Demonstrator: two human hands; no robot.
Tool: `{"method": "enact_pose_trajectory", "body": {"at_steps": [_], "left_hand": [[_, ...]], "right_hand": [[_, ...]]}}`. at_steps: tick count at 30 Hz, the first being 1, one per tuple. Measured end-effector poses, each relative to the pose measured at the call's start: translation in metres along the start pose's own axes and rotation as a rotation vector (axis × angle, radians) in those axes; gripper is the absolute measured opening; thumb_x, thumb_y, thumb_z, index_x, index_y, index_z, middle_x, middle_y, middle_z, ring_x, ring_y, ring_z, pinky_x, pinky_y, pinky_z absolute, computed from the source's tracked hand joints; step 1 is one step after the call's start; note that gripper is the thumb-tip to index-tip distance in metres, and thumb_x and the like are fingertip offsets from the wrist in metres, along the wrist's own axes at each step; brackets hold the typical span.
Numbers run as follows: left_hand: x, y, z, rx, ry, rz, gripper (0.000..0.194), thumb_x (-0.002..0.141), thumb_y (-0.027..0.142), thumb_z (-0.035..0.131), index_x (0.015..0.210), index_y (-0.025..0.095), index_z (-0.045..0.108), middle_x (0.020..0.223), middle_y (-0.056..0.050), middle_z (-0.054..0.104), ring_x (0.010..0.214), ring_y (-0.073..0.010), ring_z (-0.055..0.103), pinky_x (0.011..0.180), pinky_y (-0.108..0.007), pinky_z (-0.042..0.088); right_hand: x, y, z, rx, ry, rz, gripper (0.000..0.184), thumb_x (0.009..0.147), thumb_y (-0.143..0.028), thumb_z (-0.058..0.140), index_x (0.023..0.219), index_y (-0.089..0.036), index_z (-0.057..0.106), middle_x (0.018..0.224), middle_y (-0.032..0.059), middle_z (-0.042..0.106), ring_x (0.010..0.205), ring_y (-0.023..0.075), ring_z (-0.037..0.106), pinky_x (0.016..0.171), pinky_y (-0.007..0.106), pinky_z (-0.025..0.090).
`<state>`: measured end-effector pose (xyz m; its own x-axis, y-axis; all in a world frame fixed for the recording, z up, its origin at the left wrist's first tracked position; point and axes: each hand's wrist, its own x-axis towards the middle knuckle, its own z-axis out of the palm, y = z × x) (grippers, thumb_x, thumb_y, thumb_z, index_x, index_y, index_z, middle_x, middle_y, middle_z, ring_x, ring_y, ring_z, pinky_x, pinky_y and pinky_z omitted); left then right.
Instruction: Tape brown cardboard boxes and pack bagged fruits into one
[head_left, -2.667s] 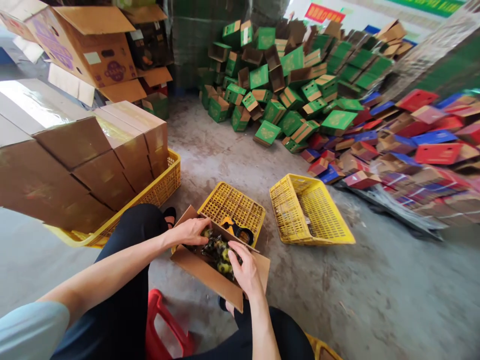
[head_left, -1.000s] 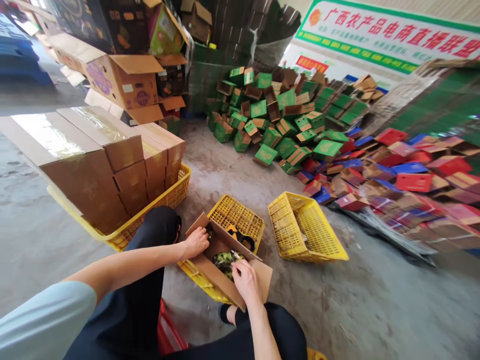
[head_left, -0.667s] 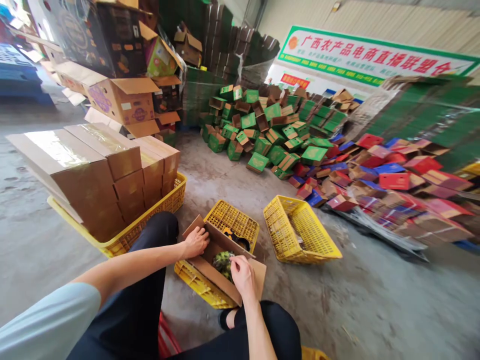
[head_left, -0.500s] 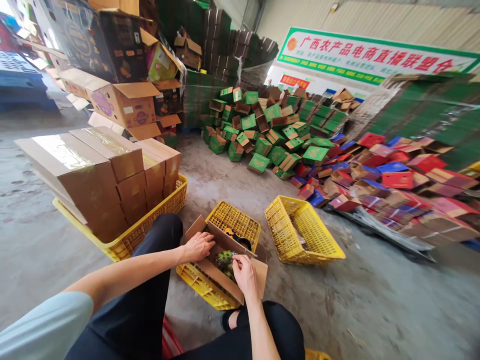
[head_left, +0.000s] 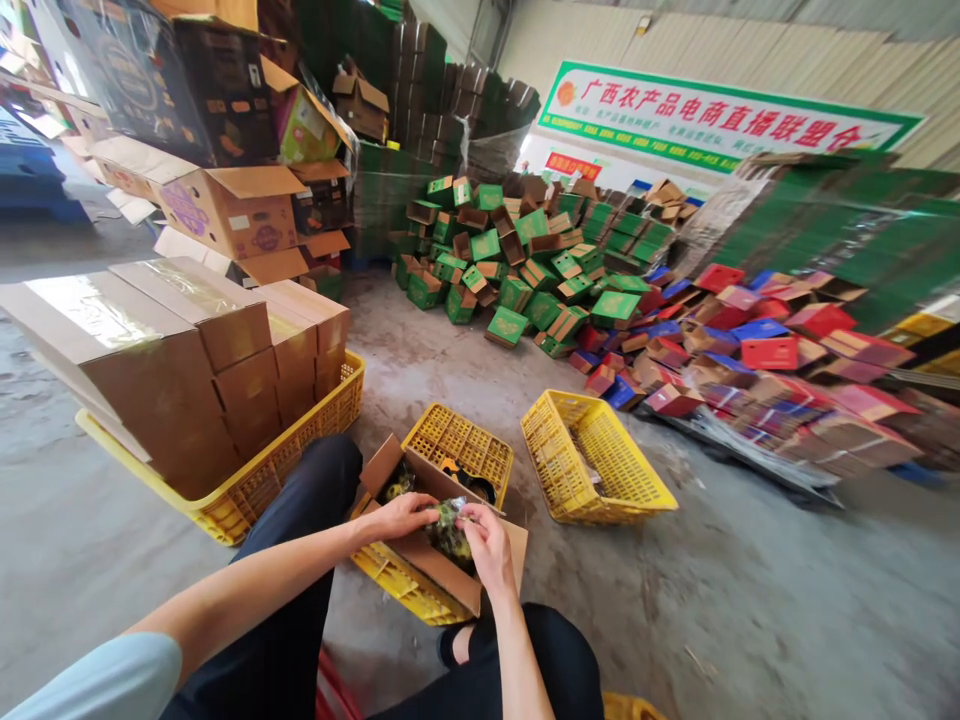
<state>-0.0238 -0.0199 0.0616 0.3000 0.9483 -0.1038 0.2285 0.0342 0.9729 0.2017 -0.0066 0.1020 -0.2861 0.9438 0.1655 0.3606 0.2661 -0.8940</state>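
since half a second ago, i see the left hand [head_left: 409, 514] has shifted rightward to the clear, crinkly plastic bag of green fruit [head_left: 448, 540], fingers loosely bent and whether gripping i can't tell, while the right hand [head_left: 486, 540] pinches the film at its top. i'd judge the load fairly light, slick outside, lumpy and easily bruised, so i'd cup it underneath and use the film only to steer. it sits right of centre inside the open brown cardboard box [head_left: 442, 577], which rests on a yellow latticed plastic crate [head_left: 405, 588].
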Motion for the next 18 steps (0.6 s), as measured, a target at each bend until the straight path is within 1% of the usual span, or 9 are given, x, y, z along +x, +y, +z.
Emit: {"method": "enact_pose_trajectory", "body": {"at_steps": [2, 4, 6, 7, 9, 11, 13, 16, 18], "left_hand": [[0.0, 0.004, -0.007, -0.216, 0.0, -0.121, 0.062, 0.087, 0.068, 0.061, 0.119, 0.015, 0.071, 0.106, -0.009, 0.075, 0.094, -0.0235, 0.071, 0.08, -0.031, 0.053], [0.0, 0.009, -0.014, -0.413, 0.033, -0.235, 0.069, 0.081, 0.073, 0.066, 0.118, 0.015, 0.07, 0.101, -0.009, 0.075, 0.086, -0.0207, 0.072, 0.073, -0.028, 0.052], [-0.001, 0.013, -0.021, -0.541, 0.087, -0.292, 0.07, 0.078, 0.071, 0.072, 0.117, 0.013, 0.069, 0.099, -0.01, 0.075, 0.08, -0.019, 0.072, 0.07, -0.026, 0.052], [-0.001, 0.015, -0.024, -0.594, 0.12, -0.31, 0.067, 0.078, 0.068, 0.073, 0.117, 0.013, 0.068, 0.1, -0.011, 0.075, 0.078, -0.0184, 0.072, 0.069, -0.026, 0.051], [-0.002, 0.016, -0.029, -0.681, 0.181, -0.349, 0.061, 0.084, 0.064, 0.07, 0.118, 0.014, 0.066, 0.103, -0.013, 0.074, 0.076, -0.0177, 0.073, 0.068, -0.026, 0.052], [-0.004, 0.017, -0.03, -0.738, 0.217, -0.366, 0.055, 0.092, 0.062, 0.063, 0.12, 0.015, 0.064, 0.109, -0.014, 0.073, 0.079, -0.0174, 0.073, 0.07, -0.026, 0.054], [-0.006, 0.018, -0.029, -0.773, 0.218, -0.357, 0.051, 0.097, 0.061, 0.055, 0.119, 0.015, 0.064, 0.111, -0.014, 0.073, 0.083, -0.0171, 0.073, 0.073, -0.027, 0.056], [-0.009, 0.017, -0.026, -0.844, 0.179, -0.302, 0.052, 0.098, 0.061, 0.055, 0.116, 0.014, 0.066, 0.11, -0.014, 0.073, 0.083, -0.0166, 0.073, 0.07, -0.025, 0.056], [-0.011, 0.017, -0.024, -0.883, 0.156, -0.252, 0.055, 0.094, 0.064, 0.062, 0.115, 0.013, 0.068, 0.107, -0.014, 0.074, 0.081, -0.0163, 0.072, 0.067, -0.023, 0.056]], "right_hand": [[0.002, 0.005, 0.001, -0.014, 0.004, -0.031, 0.026, 0.093, -0.032, 0.054, 0.11, -0.019, 0.068, 0.105, 0.0123, 0.08, 0.097, 0.0268, 0.078, 0.086, 0.04, 0.063], [0.003, 0.01, 0.005, -0.207, -0.035, -0.095, 0.029, 0.095, -0.026, 0.048, 0.115, -0.021, 0.068, 0.11, 0.0106, 0.08, 0.103, 0.0241, 0.077, 0.089, 0.038, 0.062], [0.003, 0.015, 0.01, -0.441, -0.089, -0.147, 0.033, 0.096, -0.02, 0.044, 0.118, -0.022, 0.069, 0.115, 0.0097, 0.079, 0.106, 0.0228, 0.076, 0.092, 0.037, 0.061], [0.002, 0.017, 0.012, -0.525, -0.104, -0.16, 0.034, 0.096, -0.019, 0.045, 0.12, -0.021, 0.069, 0.117, 0.0101, 0.078, 0.108, 0.023, 0.075, 0.094, 0.038, 0.061], [0.0, 0.021, 0.017, -0.611, -0.121, -0.156, 0.034, 0.097, -0.02, 0.047, 0.122, -0.02, 0.07, 0.121, 0.0115, 0.077, 0.112, 0.0241, 0.074, 0.099, 0.039, 0.058], [0.0, 0.022, 0.022, -0.663, -0.15, -0.139, 0.033, 0.098, -0.021, 0.05, 0.124, -0.019, 0.069, 0.123, 0.0121, 0.076, 0.115, 0.0243, 0.072, 0.102, 0.039, 0.056], [0.0, 0.021, 0.026, -0.737, -0.188, -0.123, 0.031, 0.097, -0.023, 0.055, 0.124, -0.019, 0.07, 0.123, 0.0118, 0.076, 0.116, 0.0253, 0.071, 0.103, 0.039, 0.055], [0.006, 0.018, 0.036, -0.872, -0.228, -0.073, 0.025, 0.099, -0.028, 0.056, 0.106, -0.017, 0.077, 0.108, 0.0167, 0.079, 0.11, 0.0322, 0.072, 0.098, 0.046, 0.054], [0.014, 0.017, 0.046, -0.958, -0.24, -0.024, 0.034, 0.103, -0.029, 0.05, 0.092, -0.014, 0.078, 0.096, 0.0227, 0.078, 0.103, 0.0364, 0.073, 0.095, 0.052, 0.053]]}}
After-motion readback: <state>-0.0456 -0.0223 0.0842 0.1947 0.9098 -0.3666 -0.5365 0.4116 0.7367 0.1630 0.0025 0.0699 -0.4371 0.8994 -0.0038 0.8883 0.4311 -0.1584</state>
